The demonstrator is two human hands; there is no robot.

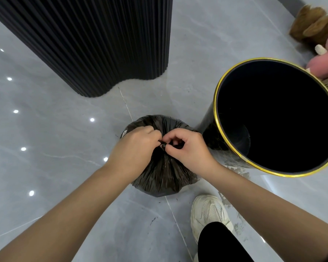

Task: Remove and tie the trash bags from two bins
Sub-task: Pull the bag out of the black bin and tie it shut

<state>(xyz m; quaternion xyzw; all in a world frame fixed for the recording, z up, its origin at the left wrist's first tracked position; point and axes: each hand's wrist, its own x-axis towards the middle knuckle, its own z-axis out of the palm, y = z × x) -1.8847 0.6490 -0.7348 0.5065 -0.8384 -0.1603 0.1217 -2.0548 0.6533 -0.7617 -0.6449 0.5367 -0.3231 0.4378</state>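
A full black trash bag [163,176] sits upright on the grey tiled floor [55,144], its gathered neck pointing up. The left hand [134,148] and right hand [189,148] both pinch the twisted neck at the top, fingertips closed on the plastic. Just right of the bag stands a black bin [276,118] with a gold rim, its interior dark and unlined.

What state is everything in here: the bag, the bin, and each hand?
Trash bag: out of the bin, on the floor, neck gathered shut.
Bin: upright, no liner, looks empty.
Left hand: pinching the bag's neck.
Right hand: pinching the bag's neck.
White shoe: flat on the floor.
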